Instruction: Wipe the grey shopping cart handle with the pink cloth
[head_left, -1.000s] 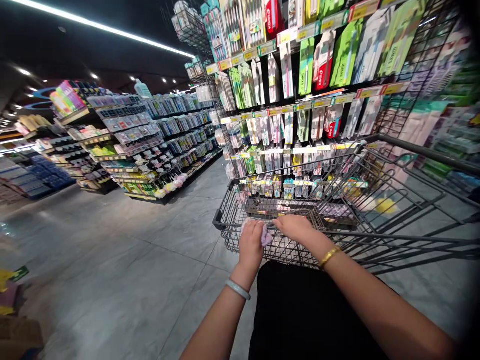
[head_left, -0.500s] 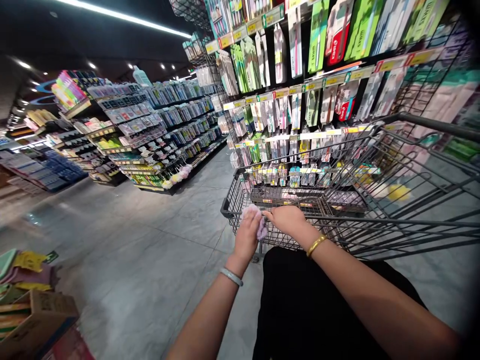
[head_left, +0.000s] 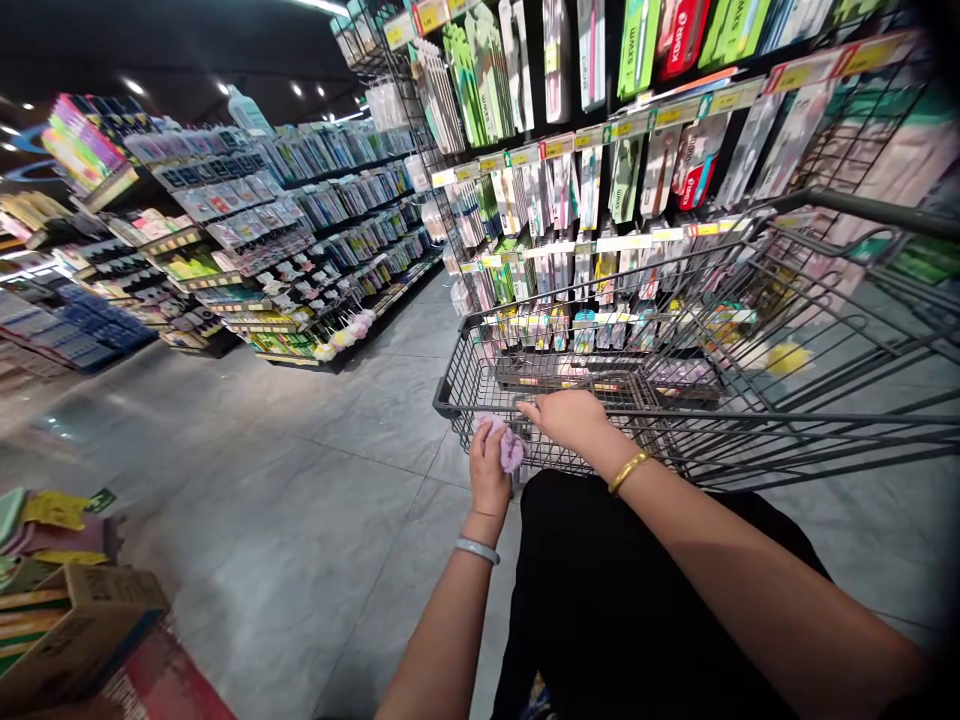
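Note:
My left hand (head_left: 488,467) is closed around a small fluffy pink item (head_left: 510,450), held just below the near rim of a black wire shopping cart (head_left: 480,385). A pale bangle sits on that wrist. My right hand (head_left: 570,420), with a gold bracelet, rests on the cart's near rim with its fingers curled over the wire. The cart stands in front of me, angled to the right, with some small packages lying in its bottom.
A tall rack of hanging toothbrush packs (head_left: 600,170) stands right behind the cart. More stocked shelves (head_left: 247,250) line the aisle at left across grey floor tiles (head_left: 300,480). A cardboard box of goods (head_left: 67,620) sits at the lower left.
The view has swung left and down; the cardboard box has come into sight. My left hand with the pink item has dropped slightly below the cart rim. My right hand stays on the rim.

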